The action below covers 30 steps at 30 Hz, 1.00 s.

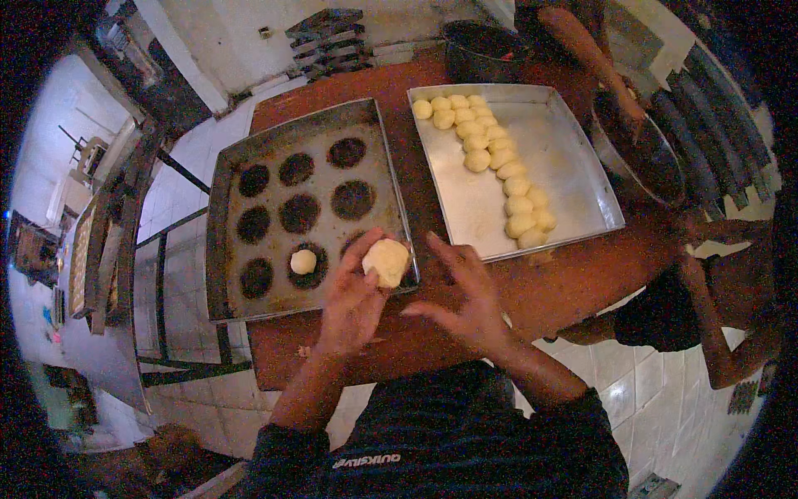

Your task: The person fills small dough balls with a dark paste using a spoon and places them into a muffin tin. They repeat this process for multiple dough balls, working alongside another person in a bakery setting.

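Note:
A pale lump of dough [386,263] rests in the fingers of my left hand [352,308], over the near right corner of a worn baking tray [268,191]. This tray has several dark round marks or hollows, and one small dough ball [302,262] sits on a near one. To the right of the held lump, my right hand [462,299] has thumb and fingers spread, with nothing in it. A shiny metal tray [565,158] beyond it bears several dough balls [499,148] in a slanting band.
Both trays lie on a reddish-brown table [532,287]. A dark bucket [482,51] stands at its far side. On the right, another person's arm [586,46] reaches into a large round pan [652,162]; a second person [706,291] is lower down. Stacked dark trays [328,46] stand behind.

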Available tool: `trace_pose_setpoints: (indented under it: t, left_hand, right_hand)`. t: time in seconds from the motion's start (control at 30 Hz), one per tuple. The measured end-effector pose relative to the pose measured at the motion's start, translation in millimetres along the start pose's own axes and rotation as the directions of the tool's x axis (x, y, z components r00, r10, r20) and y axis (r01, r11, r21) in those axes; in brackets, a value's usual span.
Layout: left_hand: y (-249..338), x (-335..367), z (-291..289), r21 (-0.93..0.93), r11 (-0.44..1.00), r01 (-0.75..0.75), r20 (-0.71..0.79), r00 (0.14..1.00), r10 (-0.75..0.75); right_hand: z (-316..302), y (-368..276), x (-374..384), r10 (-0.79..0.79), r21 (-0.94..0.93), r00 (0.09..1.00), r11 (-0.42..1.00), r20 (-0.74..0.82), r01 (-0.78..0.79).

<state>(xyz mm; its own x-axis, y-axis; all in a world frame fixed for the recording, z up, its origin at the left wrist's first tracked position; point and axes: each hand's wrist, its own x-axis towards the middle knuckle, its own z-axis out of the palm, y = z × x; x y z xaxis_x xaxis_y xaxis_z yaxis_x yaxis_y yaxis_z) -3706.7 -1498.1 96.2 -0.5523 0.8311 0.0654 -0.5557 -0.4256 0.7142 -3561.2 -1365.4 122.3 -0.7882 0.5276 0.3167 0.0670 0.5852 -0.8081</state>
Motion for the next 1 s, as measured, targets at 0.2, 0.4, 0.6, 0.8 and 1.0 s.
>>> trace_pose_setpoints:
  t: [0.2,0.4,0.6,0.8,1.0]
  left_hand:
    - [-18,-19,17,0.004,0.985,-0.170,0.028,0.985,0.170]
    - [-27,-18,23,0.688,0.719,-0.103,-0.107,0.965,0.241]
    - [-27,-9,39,0.226,0.954,0.196,-0.519,0.853,-0.053]
    - [-35,-8,36,0.837,0.543,0.063,-0.178,0.971,0.162]
    - [-46,6,3,0.340,0.896,0.287,-0.308,0.934,-0.182]
  right_hand:
    - [15,-12,26,-0.179,0.126,0.984,0.976,0.008,0.177]
    - [15,-3,28,-0.119,0.235,0.989,0.967,0.087,0.096]
    - [9,-1,17,-0.460,-0.060,0.888,0.886,0.002,0.459]
    - [4,28,27,-0.023,0.300,0.983,0.953,0.183,-0.034]
    - [-11,26,20,-0.234,0.022,0.949,0.972,0.212,0.235]
